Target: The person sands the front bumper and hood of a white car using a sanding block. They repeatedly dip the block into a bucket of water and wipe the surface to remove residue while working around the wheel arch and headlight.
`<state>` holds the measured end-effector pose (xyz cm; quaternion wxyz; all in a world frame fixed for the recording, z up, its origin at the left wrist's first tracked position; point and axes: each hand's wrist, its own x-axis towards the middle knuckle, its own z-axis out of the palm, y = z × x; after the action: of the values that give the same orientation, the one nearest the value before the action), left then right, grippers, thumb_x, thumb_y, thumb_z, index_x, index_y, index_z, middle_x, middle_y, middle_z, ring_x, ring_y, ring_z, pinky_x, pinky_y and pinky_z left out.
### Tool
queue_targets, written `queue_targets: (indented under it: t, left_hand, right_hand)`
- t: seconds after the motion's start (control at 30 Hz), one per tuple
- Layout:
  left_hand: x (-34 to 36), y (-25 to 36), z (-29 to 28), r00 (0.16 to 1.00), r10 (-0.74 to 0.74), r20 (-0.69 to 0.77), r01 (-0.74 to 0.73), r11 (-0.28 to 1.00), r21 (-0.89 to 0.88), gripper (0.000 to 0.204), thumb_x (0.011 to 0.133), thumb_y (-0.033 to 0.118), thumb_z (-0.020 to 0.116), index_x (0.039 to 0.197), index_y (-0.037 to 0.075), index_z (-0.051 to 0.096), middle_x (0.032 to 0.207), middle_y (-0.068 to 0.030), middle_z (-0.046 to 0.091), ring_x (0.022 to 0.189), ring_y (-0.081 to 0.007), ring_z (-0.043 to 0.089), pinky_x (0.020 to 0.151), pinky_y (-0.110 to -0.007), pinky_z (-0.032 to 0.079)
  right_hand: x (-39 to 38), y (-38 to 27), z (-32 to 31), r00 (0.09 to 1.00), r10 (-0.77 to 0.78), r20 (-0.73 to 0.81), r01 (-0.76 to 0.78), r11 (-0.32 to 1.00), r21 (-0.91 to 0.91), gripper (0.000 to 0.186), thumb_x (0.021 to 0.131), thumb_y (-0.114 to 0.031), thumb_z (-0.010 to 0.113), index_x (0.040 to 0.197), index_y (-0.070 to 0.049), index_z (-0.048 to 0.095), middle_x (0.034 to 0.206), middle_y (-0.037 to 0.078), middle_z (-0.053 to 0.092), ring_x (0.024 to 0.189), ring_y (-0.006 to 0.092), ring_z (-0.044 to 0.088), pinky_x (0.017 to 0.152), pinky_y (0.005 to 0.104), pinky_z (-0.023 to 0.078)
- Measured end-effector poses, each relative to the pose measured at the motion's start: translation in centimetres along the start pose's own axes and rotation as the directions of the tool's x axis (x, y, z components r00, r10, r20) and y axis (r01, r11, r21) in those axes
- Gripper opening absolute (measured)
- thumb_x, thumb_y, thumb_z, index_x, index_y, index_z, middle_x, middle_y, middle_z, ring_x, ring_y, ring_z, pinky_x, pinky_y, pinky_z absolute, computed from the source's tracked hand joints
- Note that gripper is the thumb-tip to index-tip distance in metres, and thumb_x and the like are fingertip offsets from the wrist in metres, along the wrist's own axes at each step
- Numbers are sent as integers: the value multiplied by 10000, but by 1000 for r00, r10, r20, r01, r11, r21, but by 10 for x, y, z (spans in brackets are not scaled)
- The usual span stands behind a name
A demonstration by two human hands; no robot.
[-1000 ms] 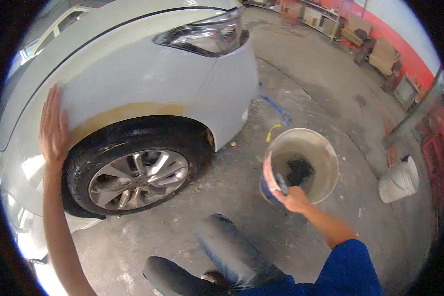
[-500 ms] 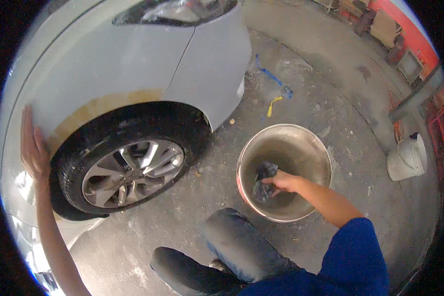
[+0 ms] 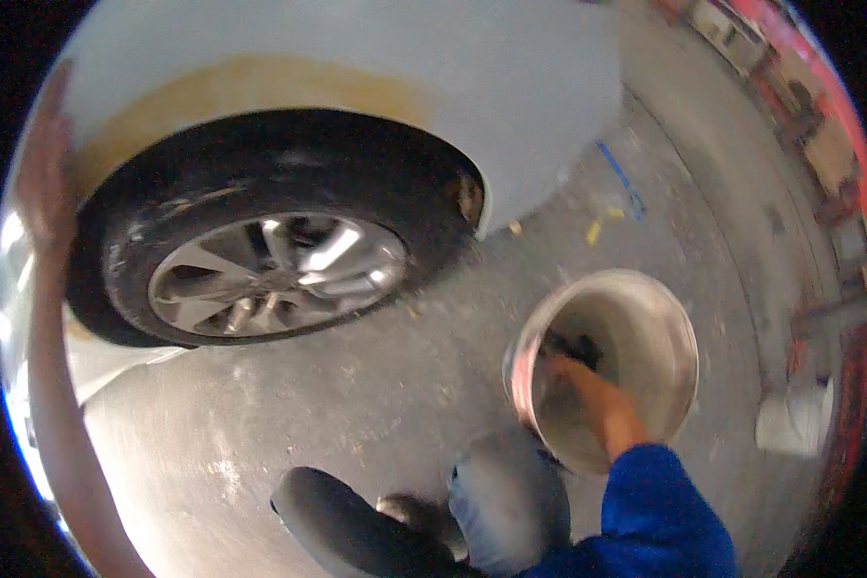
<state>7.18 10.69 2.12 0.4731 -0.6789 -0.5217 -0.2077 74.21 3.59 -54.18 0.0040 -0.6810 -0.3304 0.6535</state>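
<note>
My left hand (image 3: 48,188) lies against the silver car (image 3: 511,77) at the left of the wheel arch. Its fingers are stretched upward, with nothing seen in them. Down inside a round metal bucket (image 3: 696,356), my right hand (image 3: 559,371) is closed at a dark crumpled rag (image 3: 585,353); motion smears both. A tan sanded band (image 3: 260,82) curves along the arch edge. Below it is the black tyre (image 3: 130,255) with its silver alloy rim (image 3: 279,279).
My bent knees (image 3: 511,491) are close to the bucket's near side. Blue tape (image 3: 618,171) and a yellow scrap (image 3: 593,232) lie on the concrete floor (image 3: 356,405). A white pail (image 3: 790,424) stands at the right. Boxes and shelving line the red wall.
My view has shifted closer to the wheel, so the bucket appears further right and lower. My right hand and the rag have moved toward the bucket's left wall. My left hand stays on the car.
</note>
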Motion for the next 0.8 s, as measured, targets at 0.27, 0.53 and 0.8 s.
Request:
queue_targets:
  t: [0.27,0.53,0.8]
  left_hand:
    - [29,99,-43,999,4,-35,-7,996,-86,501,999,215,535,1484,89,554,1529,-156,550,1435,-347,502,1209,-446,390]
    - [24,117,-42,985,-151,79,154,988,-32,596,1015,276,496,1556,34,430,1621,-191,421,1524,-361,367,1264,-472,291]
    - [83,237,-25,984,-71,165,89,991,-100,648,1030,334,558,1557,-8,397,1650,-202,359,1561,-339,282,1298,-445,217]
  right_hand:
    - [-18,2,-44,997,-7,83,-13,972,233,397,963,-258,590,1304,-64,649,1301,121,686,1172,319,646,893,504,550]
    - [-125,-72,-71,896,-190,402,-104,790,604,390,954,-246,567,1306,-79,587,1287,144,674,1193,334,652,795,524,602]
    - [-403,-364,-28,529,-845,-76,492,233,839,414,975,-131,589,1345,32,502,1298,212,637,1169,404,643,962,638,559]
